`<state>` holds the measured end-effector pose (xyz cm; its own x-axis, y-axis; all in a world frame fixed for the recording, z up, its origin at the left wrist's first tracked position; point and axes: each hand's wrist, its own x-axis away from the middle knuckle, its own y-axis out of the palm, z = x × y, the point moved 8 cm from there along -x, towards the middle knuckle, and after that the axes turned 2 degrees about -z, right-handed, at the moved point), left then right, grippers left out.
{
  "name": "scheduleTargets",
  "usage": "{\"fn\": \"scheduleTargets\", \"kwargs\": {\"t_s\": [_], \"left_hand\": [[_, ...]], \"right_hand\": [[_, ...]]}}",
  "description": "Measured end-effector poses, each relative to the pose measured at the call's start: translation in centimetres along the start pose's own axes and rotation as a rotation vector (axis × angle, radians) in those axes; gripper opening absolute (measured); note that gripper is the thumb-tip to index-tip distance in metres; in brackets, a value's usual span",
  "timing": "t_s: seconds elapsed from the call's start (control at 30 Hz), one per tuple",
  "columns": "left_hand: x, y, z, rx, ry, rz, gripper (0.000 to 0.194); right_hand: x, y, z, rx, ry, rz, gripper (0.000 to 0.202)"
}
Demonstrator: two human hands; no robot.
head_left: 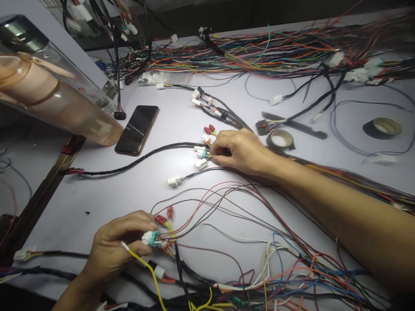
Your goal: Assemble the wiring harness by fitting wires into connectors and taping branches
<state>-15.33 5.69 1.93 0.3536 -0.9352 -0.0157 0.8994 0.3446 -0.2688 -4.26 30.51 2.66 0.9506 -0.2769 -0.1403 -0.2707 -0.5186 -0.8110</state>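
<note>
At the lower left, my left hand (118, 246) is closed on a white and teal connector (151, 239) with several thin wires running out to the right. Red connectors (161, 219) on yellow wires sit just beyond it, and a yellow wire (145, 264) with a white tip crosses in front of the fingers. My right hand (238, 151), near the middle, pinches wires just behind a second white and teal connector (201, 152). Beside that one lie a white connector (201, 163) and small red connectors (209, 129). Another white connector (174, 181) rests to the lower left.
A black phone (137, 129) lies beside a large tinted bottle (65, 101) at the left. Black tape rolls (280, 140) and a dark flat tool (295, 125) are at the right. Wire bundles (181, 56) span the back; loose wires (292, 276) cover the front right.
</note>
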Motion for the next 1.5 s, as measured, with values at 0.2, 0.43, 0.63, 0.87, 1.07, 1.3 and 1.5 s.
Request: {"fn": "scheduleTargets", "kwargs": {"t_s": [0.2, 0.43, 0.63, 0.87, 1.07, 1.3, 1.5], "left_hand": [[0.0, 0.8, 0.2, 0.129, 0.008, 0.005, 0.024], [0.1, 1.1, 0.2, 0.179, -0.017, 0.027, 0.025], [0.3, 1.1, -0.2, 0.166, -0.024, 0.023, 0.024], [0.3, 1.1, 0.0, 0.156, -0.016, 0.023, 0.023], [0.3, 1.1, 0.9, 0.109, 0.052, 0.044, 0.020], [0.7, 1.0, 2.4, 0.056, 0.164, 0.047, 0.020], [0.9, 1.2, 2.6, 0.054, 0.220, 0.020, 0.017]], "right_hand": [[0.0, 0.2, 0.1, 0.013, 0.028, -0.035, 0.012], [0.2, 0.3, 0.2, 0.062, 0.008, -0.004, 0.014], [0.0, -0.8, -0.5, 0.170, -0.060, 0.066, 0.016], [4.1, -3.2, -9.3, 0.208, -0.269, 0.124, 0.019], [8.3, 0.9, -14.1, 0.124, -0.166, 0.064, 0.019], [8.1, 2.0, -15.9, 0.181, -0.156, 0.169, 0.017], [7.6, 2.0, -16.5, 0.131, -0.153, 0.195, 0.016]]}}
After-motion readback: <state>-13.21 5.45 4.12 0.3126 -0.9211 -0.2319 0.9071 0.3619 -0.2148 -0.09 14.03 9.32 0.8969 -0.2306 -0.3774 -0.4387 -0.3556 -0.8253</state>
